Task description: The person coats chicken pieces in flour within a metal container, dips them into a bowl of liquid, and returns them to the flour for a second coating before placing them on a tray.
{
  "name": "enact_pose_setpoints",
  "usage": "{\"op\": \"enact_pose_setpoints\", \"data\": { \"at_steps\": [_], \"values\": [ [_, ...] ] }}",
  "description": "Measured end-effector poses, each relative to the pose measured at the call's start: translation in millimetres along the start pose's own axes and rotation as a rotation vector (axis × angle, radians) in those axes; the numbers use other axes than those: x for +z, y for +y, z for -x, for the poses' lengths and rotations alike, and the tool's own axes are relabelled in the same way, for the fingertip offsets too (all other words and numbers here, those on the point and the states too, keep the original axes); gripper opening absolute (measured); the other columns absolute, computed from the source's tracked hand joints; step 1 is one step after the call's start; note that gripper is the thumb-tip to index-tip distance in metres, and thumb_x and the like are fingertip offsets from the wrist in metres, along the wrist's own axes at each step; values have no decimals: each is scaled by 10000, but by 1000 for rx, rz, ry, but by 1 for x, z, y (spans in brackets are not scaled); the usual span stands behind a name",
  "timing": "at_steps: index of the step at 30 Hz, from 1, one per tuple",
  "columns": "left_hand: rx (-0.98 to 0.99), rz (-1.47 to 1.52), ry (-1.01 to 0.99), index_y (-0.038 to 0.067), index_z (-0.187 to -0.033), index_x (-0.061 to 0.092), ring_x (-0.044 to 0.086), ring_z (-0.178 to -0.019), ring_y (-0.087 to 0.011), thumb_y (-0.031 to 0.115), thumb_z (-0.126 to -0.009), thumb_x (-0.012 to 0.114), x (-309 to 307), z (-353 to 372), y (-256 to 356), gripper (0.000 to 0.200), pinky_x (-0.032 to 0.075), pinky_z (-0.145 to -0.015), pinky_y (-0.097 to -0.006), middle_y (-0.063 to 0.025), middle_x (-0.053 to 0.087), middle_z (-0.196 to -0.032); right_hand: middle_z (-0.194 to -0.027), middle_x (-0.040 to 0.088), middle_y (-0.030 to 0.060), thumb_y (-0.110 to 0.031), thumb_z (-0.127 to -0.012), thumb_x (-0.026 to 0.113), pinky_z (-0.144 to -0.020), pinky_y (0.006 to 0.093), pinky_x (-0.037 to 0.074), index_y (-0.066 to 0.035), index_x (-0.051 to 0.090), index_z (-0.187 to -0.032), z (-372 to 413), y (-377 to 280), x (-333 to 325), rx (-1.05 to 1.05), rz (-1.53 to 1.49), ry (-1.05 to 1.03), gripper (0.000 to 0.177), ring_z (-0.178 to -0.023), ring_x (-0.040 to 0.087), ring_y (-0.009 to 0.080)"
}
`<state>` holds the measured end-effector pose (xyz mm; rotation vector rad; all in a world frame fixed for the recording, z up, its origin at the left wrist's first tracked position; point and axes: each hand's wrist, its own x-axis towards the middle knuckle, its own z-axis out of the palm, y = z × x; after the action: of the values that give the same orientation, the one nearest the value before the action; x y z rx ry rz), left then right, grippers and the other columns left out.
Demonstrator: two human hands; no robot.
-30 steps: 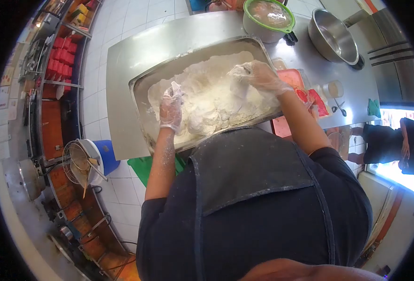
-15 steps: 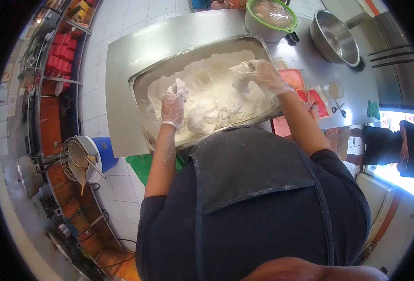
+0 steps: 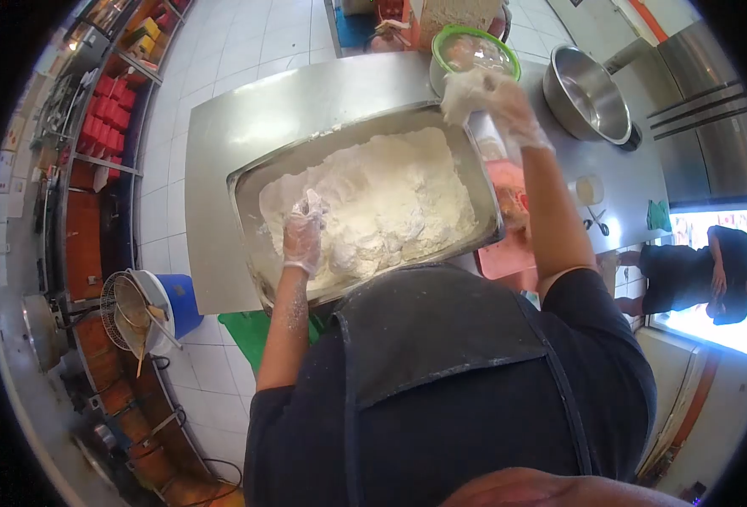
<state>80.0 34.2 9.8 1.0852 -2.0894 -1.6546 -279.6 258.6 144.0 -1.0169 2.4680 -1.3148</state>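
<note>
A deep rectangular metal tray lies on the steel table, with white flour spread over its bottom. Flour-covered lumps rest in the flour near the tray's near side. My left hand, in a clear glove, is over the left part of the flour, its floury fingers drawn together; what they hold is hidden. Raised past the tray's far right corner, my gloved right hand overlaps the green-rimmed tub in this view. Its flour-white fingers are smeared by motion.
Right of the tray are a red tray with food pieces, a small cup and scissors. A large steel bowl stands farther back. A blue bucket is on the floor at left. Another person stands at right.
My right hand has risen out of the tray, away toward the green-rimmed tub. My left hand stays over the left part of the flour. The red packet beside the tray is out of sight.
</note>
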Motion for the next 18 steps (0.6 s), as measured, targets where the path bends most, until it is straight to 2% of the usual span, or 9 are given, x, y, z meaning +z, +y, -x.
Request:
{"op": "enact_pose_setpoints", "data": {
  "at_steps": [4, 5, 7, 8, 11, 13, 16, 18],
  "values": [
    [-38, -55, 28, 33, -1020, 659, 579, -717, -146, 452, -1006, 481, 3, 4, 9, 455, 466, -677, -314, -45, 664, -813, -946, 710, 153, -311, -832, 657, -803, 379, 523, -2, 702, -995, -58, 10, -23, 2, 246, 156, 352, -898, 672, 267],
    [-57, -69, 43, 32, -1011, 662, 581, -714, -153, 441, -1004, 484, 3, 5, 11, 445, 466, -677, -320, -49, 663, -810, -972, 706, 167, -323, -839, 637, -816, 413, 527, -40, 699, -1000, -91, 49, -23, -148, 501, 207, 332, -943, 669, 325],
    [-1, -41, 12, 54, -1075, 639, 545, -691, -99, 358, -990, 525, 0, 1, -6, 335, 448, -624, -268, -4, 649, -838, -1019, 696, 177, -324, -845, 622, -833, 426, 527, -61, 699, -1009, -131, 95, -28, -192, 666, 122, 319, -973, 662, 346],
    [24, -29, -4, 66, -1106, 628, 527, -679, -73, 316, -984, 546, -1, 0, -6, 291, 438, -598, -243, 18, 642, -853, -1043, 691, 181, -324, -848, 614, -842, 432, 528, -71, 699, -1013, -139, 92, -28, -213, 747, 78, 314, -988, 658, 357],
    [-17, -127, 21, 26, -1022, 661, 582, -653, -177, 376, -967, 524, -4, 0, -7, 380, 470, -648, -341, -62, 651, -753, -1107, 677, 170, -316, -880, 582, -858, 429, 533, -95, 706, -1018, -148, 89, -26, -84, 766, -74, 289, -1018, 656, 356],
    [-62, -134, 32, 25, -1027, 654, 579, -639, -172, 386, -961, 538, -6, 3, 1, 384, 467, -635, -342, -60, 639, -730, -1116, 677, 165, -322, -874, 595, -858, 427, 536, -108, 707, -1038, -167, 125, -17, -4, 749, -55, 291, -1021, 660, 347],
    [-64, -142, 44, 24, -1020, 647, 576, -635, -164, 391, -955, 552, -7, 8, -2, 385, 461, -621, -340, -54, 626, -711, -1089, 684, 175, -349, -858, 616, -852, 433, 536, -113, 706, -1062, -168, 132, -15, 63, 873, -70, 324, -1023, 663, 344],
    [-33, -141, 50, 23, -1019, 645, 577, -637, -162, 389, -952, 559, -7, 6, -6, 381, 458, -613, -338, -50, 621, -707, -1046, 691, 187, -391, -838, 637, -838, 453, 532, -104, 710, -1044, -153, 112, -20, 85, 922, -46, 361, -1000, 669, 350]
  ]
}}
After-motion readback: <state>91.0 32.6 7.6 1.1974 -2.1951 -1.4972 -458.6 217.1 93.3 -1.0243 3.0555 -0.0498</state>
